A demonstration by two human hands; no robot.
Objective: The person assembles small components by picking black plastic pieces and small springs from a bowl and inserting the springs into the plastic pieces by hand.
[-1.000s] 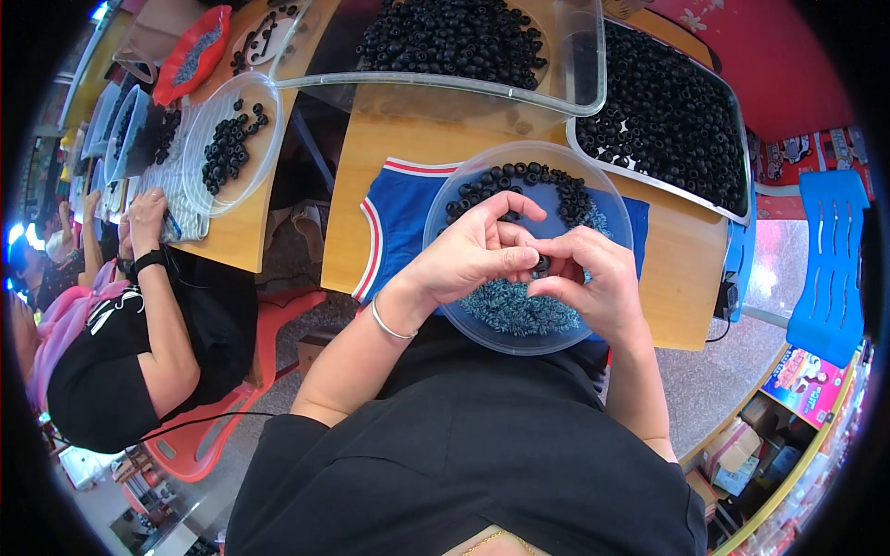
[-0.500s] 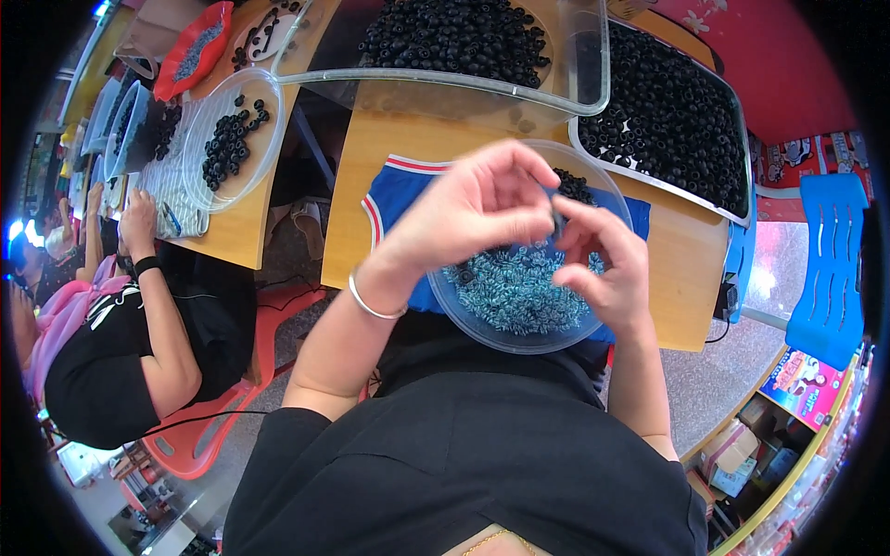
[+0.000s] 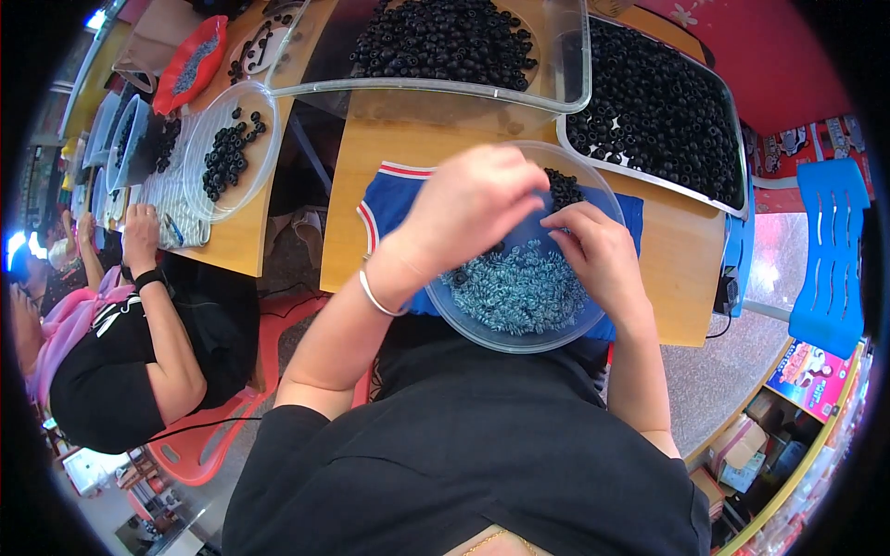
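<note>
My left hand (image 3: pixel 477 199) hovers over the left far side of a clear round plastic bowl (image 3: pixel 607 206), its fingers smeared by motion. On the bowl's right side, my right hand (image 3: pixel 601 255) has its thumb and fingertips drawn together; what they hold, if anything, is hidden. Small teal, coil-shaped pieces (image 3: pixel 524 296) cover the near part of the bowl. Behind my hands lies a small heap of black rounded parts (image 3: pixel 563 188) in the same bowl. A blue cloth (image 3: pixel 394 202) with red and white trim is spread under it.
Beyond the bowl stands a clear bin (image 3: pixel 436 85) of black parts. A white-rimmed tray (image 3: pixel 640 176) full of them is at far right. To the left, a co-worker's hand (image 3: pixel 141 232) rests by another clear bowl (image 3: pixel 266 171). A blue plastic chair (image 3: pixel 828 250) stands right.
My hands were close together above the bowl with a small dark piece between them. Now they are apart, my left hand turned palm down and my right hand lower and more curled.
</note>
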